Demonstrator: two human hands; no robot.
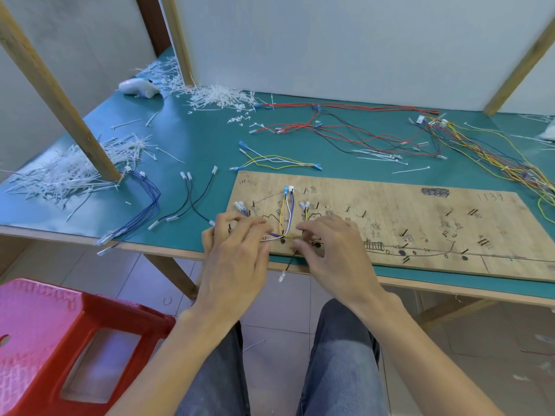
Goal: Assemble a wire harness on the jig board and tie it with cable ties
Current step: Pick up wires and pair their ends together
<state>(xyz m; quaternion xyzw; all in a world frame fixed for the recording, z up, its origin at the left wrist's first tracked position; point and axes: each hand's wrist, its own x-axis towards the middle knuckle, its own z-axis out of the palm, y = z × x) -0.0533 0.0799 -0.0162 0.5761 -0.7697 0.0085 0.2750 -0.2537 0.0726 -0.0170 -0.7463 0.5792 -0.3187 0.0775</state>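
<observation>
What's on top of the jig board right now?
Yellow, white and blue wires loop between black pegs at the left end of the jig board, connectors at top. The left hand and right hand cover the lower run, so any grip or cable tie there is hidden.

jig board [390, 223] on table [195, 145] (stool [60, 325] left)
</observation>
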